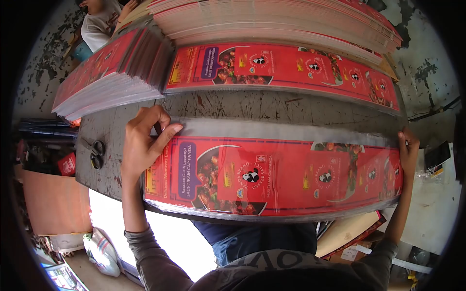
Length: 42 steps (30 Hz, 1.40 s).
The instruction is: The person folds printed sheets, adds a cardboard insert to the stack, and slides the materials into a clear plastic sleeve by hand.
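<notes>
Your left hand (145, 138) pinches the clear film (272, 128) at the red banner's (286, 179) top-left corner; your right hand (410, 142) curls at the right end, exact grip unclear. Banner lies along the bench's (233, 105) near edge, hands spread probably for even tension. Scissors (97, 155) sit left, clear of it. Left stack (114, 72), flat pile (286, 65), tall stack (272, 22) block the back; co-worker (101, 26) beyond.

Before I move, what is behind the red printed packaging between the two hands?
Behind the red printed packaging runs a strip of scratched table, then more red packaging, then a tall stack. The table beneath all three is covered from view.
</notes>
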{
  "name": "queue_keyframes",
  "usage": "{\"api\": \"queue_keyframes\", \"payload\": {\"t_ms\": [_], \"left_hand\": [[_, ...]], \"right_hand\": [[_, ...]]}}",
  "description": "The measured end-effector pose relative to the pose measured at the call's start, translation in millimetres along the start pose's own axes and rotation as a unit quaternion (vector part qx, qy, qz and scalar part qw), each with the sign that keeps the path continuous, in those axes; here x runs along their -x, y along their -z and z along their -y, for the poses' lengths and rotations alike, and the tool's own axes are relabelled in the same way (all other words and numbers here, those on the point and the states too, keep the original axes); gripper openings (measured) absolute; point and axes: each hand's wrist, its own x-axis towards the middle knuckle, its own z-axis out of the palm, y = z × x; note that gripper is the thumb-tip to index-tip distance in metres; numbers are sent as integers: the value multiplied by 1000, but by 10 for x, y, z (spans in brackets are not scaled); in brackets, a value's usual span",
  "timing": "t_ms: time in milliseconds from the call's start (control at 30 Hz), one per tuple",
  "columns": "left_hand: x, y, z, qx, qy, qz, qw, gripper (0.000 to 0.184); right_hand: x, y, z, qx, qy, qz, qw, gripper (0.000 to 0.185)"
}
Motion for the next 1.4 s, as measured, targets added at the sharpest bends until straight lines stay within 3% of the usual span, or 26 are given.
{"api": "queue_keyframes", "payload": {"t_ms": [367, 1100, 1300, 1400], "left_hand": [[15, -6, 12, 1, -9, -23, 1000, 28], [29, -12, 41, 19, -2, -34, 999, 27], [23, 116, 84, -117, -54, -60, 990, 23], [64, 176, 50, -160, -70, -130, 976, 16]], "right_hand": [[-28, -7, 43, -39, -16, 5, 999, 31], [-43, -17, 94, 22, -21, -24, 999, 35], [-14, -23, 50, 15, -20, -21, 999, 39], [-7, -8, 35, 4, -26, -15, 1000, 42]]}}
